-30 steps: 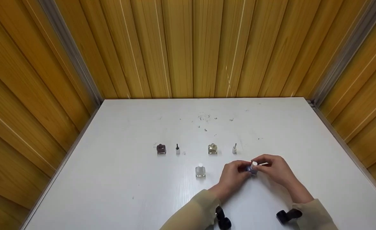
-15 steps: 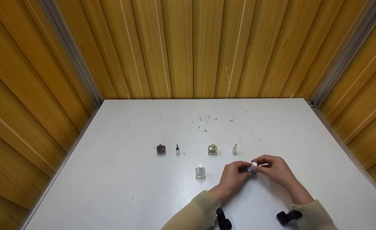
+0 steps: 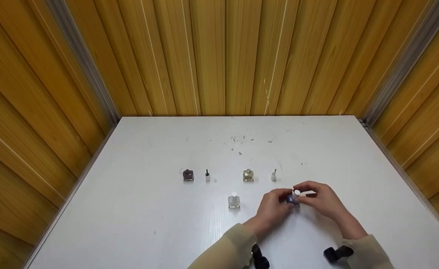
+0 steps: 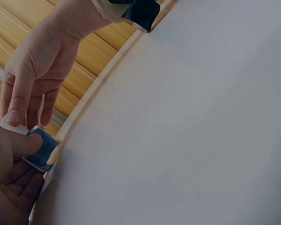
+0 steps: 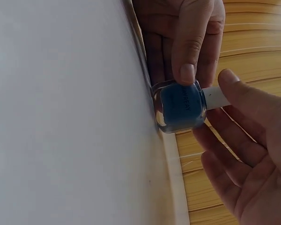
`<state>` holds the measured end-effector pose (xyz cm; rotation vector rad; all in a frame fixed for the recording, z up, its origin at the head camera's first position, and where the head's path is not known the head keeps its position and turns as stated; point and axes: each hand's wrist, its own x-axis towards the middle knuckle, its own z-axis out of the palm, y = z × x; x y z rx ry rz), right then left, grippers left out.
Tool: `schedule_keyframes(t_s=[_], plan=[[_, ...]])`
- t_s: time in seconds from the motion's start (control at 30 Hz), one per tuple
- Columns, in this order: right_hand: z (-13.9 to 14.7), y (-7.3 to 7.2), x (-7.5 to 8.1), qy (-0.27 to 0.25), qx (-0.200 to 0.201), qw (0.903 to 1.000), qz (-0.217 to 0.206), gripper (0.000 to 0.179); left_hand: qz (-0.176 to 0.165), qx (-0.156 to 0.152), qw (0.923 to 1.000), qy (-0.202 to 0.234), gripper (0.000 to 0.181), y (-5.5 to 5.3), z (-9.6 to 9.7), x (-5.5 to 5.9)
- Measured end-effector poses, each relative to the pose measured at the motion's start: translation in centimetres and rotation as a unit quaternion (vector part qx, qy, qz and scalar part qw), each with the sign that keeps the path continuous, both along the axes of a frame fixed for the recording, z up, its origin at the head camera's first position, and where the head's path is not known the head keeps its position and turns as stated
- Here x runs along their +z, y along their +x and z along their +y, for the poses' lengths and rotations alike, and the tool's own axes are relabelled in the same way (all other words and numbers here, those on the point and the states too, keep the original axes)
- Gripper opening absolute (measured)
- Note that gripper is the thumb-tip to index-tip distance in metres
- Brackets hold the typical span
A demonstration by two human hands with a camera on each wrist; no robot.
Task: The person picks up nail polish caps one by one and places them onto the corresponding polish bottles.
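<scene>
A blue nail polish bottle (image 5: pixel 180 105) with a white cap (image 5: pixel 215 97) stands on the white table at the right front. My left hand (image 3: pixel 273 205) grips the glass body between thumb and fingers. By its white cap, my right hand (image 3: pixel 322 198) pinches the same bottle from the other side. In the left wrist view the blue bottle (image 4: pixel 43 149) shows between both hands, its cap partly covered by fingers. Left of my left hand a clear nail polish bottle (image 3: pixel 234 201) stands upright with its white cap on.
Behind the hands stand an uncapped dark purple bottle (image 3: pixel 188 175) and an uncapped gold bottle (image 3: pixel 248 175). To the right of each stands its white brush cap, one with a dark brush (image 3: pixel 207 176), one paler (image 3: pixel 273 176). Small specks mark the white table (image 3: pixel 148 209); wooden panels (image 3: pixel 223 56) enclose it.
Both hands stay almost in place on the blue bottle. The bottle and its cap have shifted very slightly within the fingers; the other bottles have not moved.
</scene>
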<state>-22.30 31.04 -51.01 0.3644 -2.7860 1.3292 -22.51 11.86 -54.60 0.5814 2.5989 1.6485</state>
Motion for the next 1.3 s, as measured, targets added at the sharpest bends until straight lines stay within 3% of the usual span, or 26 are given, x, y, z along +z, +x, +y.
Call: schedule_keyframes(t_s=[0.17, 0.37, 0.53, 0.67, 0.8, 0.97, 1.13, 1.3], plan=[[-0.1, 0.4, 1.0, -0.015, -0.012, 0.9997, 0.015, 0.035, -0.026, 0.009, 0.9996, 0.002, 0.050, 0.6, -0.3, 1.1], [-0.3, 1.1, 2.7, -0.037, -0.049, 0.9944, 0.086, 0.030, -0.056, 0.017, 0.9981, -0.018, 0.066, 1.9, -0.8, 3.9], [-1.4, 1.5, 4.2, -0.094, -0.064, 0.9812, 0.156, 0.024, -0.010, -0.025, 0.9990, 0.035, 0.062, 3.2, -2.8, 6.3], [-3.1, 1.8, 6.0, -0.129, -0.056, 0.9727, 0.185, 0.026, 0.039, -0.051, 0.9942, 0.086, 0.057, 3.4, -5.3, 8.2], [-5.3, 2.0, 7.7, -0.153, -0.036, 0.9717, 0.177, 0.026, 0.050, -0.041, 0.9896, 0.128, 0.054, 2.9, -8.6, 9.8], [-8.1, 1.4, 9.3, -0.207, -0.021, 0.9669, 0.147, 0.026, 0.046, -0.008, 0.9835, 0.175, 0.050, 1.7, -12.9, 11.2], [-11.1, 0.2, 10.0, -0.234, 0.013, 0.9648, 0.118, 0.026, 0.055, 0.042, 0.9764, 0.204, 0.043, 0.4, -17.2, 11.6], [-13.6, -2.0, 9.5, -0.231, 0.064, 0.9694, 0.052, 0.028, 0.055, 0.084, 0.9738, 0.204, 0.039, -1.0, -21.1, 11.4]])
